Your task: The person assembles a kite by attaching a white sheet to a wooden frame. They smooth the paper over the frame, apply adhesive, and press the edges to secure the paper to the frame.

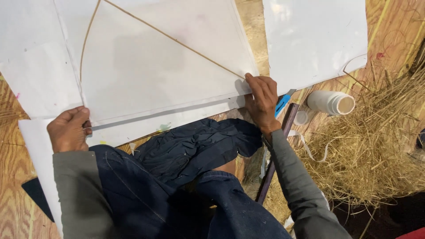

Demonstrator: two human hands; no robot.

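Two bare hands pin a translucent white paper kite sheet (146, 66) with thin bamboo ribs on the wooden board floor (13, 177). The left hand (68, 129) is curled closed, pinching the sheet's lower left corner; the right hand (262, 101) presses flat, fingers extended, on its right corner. A white plastic bottle (331, 102) lies just beside dry yellow straw (376, 150).

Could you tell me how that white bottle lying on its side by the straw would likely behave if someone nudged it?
The white bottle lies on its side and is round, so it would probably roll. It looks like light plastic. The straw pile beside it might stop it.
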